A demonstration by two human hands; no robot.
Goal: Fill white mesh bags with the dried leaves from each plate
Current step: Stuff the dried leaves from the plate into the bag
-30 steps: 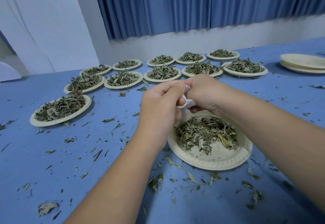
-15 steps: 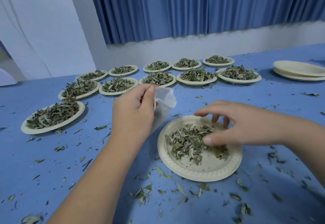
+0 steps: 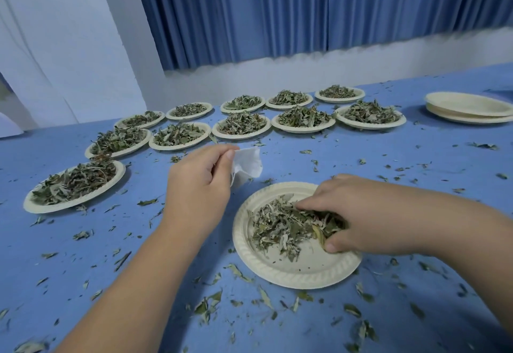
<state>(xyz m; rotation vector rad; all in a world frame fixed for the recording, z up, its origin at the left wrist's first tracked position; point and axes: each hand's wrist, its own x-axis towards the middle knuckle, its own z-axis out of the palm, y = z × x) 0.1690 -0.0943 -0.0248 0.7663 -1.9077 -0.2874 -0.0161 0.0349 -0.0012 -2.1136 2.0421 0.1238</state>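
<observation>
A cream paper plate lies in front of me with a heap of dried leaves on it. My right hand is down on the heap's right side, fingers and thumb curled round a clump of the leaves. My left hand hovers left of the plate and pinches the edge of a small white mesh bag, which hangs a little above the blue table.
Several more plates of dried leaves stand in rows at the back and one at the left. A stack of empty plates sits at the far right. Loose leaf bits litter the table. A blue curtain and white wall are behind.
Both hands held the bag together above the plate. Then the right hand let go and dropped onto the leaves, closing on a clump. The left hand kept the bag, moving left.
</observation>
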